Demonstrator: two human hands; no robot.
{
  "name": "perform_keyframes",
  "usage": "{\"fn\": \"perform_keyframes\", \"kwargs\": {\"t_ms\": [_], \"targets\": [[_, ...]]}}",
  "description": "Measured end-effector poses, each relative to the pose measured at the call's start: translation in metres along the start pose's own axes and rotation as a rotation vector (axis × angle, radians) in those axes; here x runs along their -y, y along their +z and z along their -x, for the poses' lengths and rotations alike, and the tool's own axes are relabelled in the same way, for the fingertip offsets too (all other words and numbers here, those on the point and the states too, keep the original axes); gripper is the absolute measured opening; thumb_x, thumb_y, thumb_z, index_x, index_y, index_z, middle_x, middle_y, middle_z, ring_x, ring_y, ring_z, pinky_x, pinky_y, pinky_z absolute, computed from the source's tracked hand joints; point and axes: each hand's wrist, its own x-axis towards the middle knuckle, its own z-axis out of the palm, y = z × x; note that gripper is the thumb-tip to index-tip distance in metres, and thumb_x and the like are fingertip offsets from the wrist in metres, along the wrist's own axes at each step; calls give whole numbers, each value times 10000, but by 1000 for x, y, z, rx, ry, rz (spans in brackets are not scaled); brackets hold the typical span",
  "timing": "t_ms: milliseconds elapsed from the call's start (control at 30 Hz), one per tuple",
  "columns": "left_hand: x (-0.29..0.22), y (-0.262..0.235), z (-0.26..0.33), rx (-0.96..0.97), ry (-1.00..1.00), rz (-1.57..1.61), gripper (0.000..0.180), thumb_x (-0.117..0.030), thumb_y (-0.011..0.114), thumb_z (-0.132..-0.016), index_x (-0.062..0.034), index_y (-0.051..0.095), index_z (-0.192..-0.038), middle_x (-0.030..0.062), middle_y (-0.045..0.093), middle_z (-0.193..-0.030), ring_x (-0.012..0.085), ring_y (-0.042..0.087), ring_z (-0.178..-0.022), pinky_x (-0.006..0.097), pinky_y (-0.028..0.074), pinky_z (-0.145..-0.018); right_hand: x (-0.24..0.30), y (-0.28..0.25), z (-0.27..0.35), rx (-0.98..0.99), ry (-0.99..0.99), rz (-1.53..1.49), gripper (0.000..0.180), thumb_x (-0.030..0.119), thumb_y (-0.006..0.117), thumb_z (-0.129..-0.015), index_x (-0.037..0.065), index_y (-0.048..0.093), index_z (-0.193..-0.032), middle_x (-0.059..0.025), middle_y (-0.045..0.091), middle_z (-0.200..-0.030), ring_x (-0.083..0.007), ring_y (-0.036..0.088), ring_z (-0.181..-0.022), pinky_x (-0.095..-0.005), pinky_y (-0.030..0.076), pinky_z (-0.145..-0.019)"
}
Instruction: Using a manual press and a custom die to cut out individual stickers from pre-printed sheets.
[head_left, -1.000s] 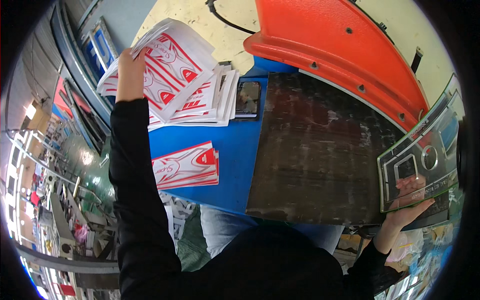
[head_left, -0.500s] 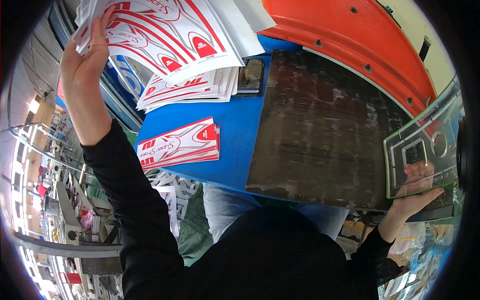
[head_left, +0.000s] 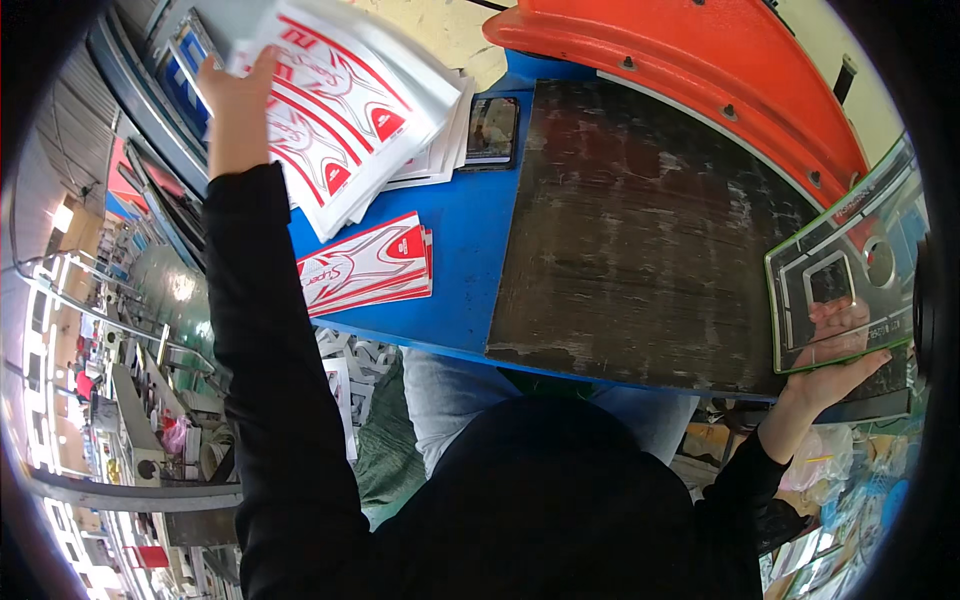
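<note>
My left hand [head_left: 240, 110] grips the left edge of a white sheet printed in red and grey [head_left: 345, 120]. The sheet is tilted and smeared by motion, hanging over a stack of similar sheets [head_left: 432, 165]. How many sheets are in the hand I cannot tell. At the far right my right hand [head_left: 838, 372] holds a clear die plate [head_left: 825, 330] by its lower edge. The plate has a green rim, a round hole and a squarish outline; fingers show through it. A small pile of cut red-and-white pieces [head_left: 375, 262] lies nearer me.
A dark, worn board [head_left: 640, 250] covers the right of the blue table [head_left: 455, 260]. Behind it curves a big red machine part [head_left: 680, 60] with bolts. A phone [head_left: 492, 132] lies by the stack. Paper scraps [head_left: 370, 365] sit below the table's left edge.
My left hand has come right with the printed sheet, which now hangs lower, near the cut pieces. My right hand still holds the die plate in about the same place.
</note>
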Motion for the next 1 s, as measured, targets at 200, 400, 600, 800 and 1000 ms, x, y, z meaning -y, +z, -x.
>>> {"fn": "perform_keyframes", "kwargs": {"t_ms": [200, 400, 600, 800, 1000], "targets": [[36, -80, -1, 583, 112, -1044, 732, -544, 700, -881, -101, 546, -1443, 150, 538, -1474, 257, 469, -1387, 375, 349, -1145, -13, 18, -2, 58, 11, -132, 864, 792, 230, -958, 2, 560, -1076, -95, 567, -921, -210, 563, -866, -344, 473, -826], [16, -103, 80, 856, 50, -1471, 824, -532, 766, -822, -174, 474, -1505, 171, 385, -1592, 323, 314, -1500, 430, 283, -1202, -5, 11, 5, 7, -19, -45, 862, 803, 240, -948, 15, 571, -1060, -74, 558, -910, -184, 559, -863, -325, 471, -804], [42, -132, 105, 787, 222, -1580, 889, -533, 752, -828, -201, 377, -1563, 225, 256, -1638, 444, 165, -1526, 511, 228, -1215, -3, 11, 5, 19, -33, -22, 873, 809, 248, -942, 12, 579, -1065, -85, 575, -958, -201, 565, -875, -348, 465, -823], [50, -101, 92, 706, 83, -1700, 993, -665, 711, -786, -181, 351, -1574, 239, 229, -1642, 536, 180, -1490, 561, 268, -1187, -4, 21, 4, -9, -43, -4, 894, 843, 265, -913, 14, 579, -1027, -105, 572, -911, -216, 576, -813, -354, 490, -792], [38, -86, 80, 812, 28, -1726, 1063, -672, 727, -757, -134, 326, -1581, 206, 326, -1613, 419, 338, -1467, 464, 311, -1186, 2, 27, 5, -114, -56, 58, 892, 845, 278, -911, 10, 573, -1018, -103, 565, -903, -210, 560, -791, -354, 484, -780]]}}
